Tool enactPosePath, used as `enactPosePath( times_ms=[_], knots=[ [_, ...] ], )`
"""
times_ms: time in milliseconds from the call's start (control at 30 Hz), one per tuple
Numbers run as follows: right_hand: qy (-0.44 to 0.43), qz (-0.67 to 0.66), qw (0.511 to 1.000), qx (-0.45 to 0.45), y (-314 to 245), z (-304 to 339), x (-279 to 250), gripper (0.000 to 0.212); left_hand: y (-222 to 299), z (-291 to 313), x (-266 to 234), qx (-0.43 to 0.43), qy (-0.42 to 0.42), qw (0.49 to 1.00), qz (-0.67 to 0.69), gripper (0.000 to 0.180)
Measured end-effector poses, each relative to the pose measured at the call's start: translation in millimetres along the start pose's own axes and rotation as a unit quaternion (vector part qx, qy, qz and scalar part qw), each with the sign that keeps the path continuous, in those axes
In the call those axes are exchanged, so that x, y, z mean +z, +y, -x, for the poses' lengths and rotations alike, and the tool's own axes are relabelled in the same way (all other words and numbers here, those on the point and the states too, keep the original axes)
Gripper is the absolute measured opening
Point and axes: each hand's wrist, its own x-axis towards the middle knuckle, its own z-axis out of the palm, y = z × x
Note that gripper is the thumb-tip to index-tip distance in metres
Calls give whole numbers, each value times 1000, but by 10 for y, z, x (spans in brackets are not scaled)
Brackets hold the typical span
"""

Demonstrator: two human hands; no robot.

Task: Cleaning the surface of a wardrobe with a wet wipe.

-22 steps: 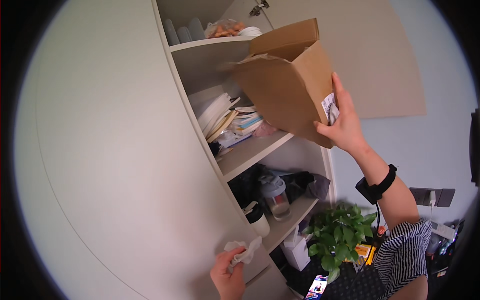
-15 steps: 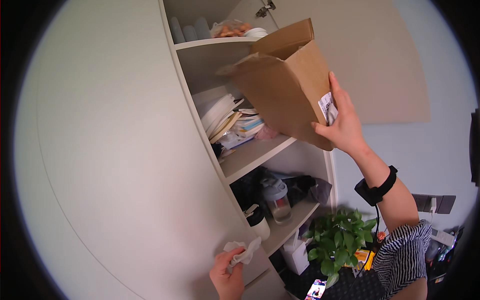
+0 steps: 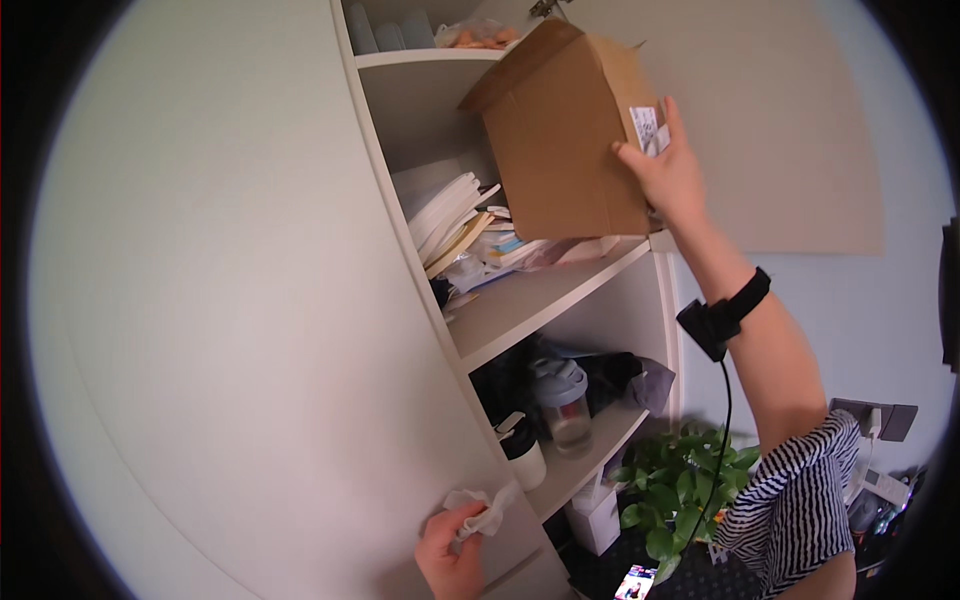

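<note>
While R hand (image 3: 672, 183) holds box (image 3: 560, 150) up, L fingers (image 3: 455, 519) pinch tissue (image 3: 493, 511).

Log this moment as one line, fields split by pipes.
Right hand: holds cardboard box at open shelves | Left hand: holds crumpled white tissue or cloth | Lower shelf: grey-lidded clear bottle

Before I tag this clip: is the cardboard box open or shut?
Open: the cardboard box has an upper flap jutting outward; its inside is hidden.

The carton (image 3: 560, 150) has risen (more upright now).
</note>
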Motion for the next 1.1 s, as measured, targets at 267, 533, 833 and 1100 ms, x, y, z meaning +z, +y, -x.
enactPosePath(
  times_ms=[267,533,833,1100],
  knots=[
    [-71,-58,996,22,273,-251,30,94,64,-93,20,49,-32,997,-45,31],
    [-11,-69,997,-40,108,38,-86,85,102,-111,27,47,-20,997,-63,32],
    [-66,57,987,-136,-505,659,297,77,-35,-99,1,43,-17,998,-37,30],
    [-288,172,937,-101,-212,1047,1079,86,12,-106,9,36,-29,998,-41,32]
  ],
)
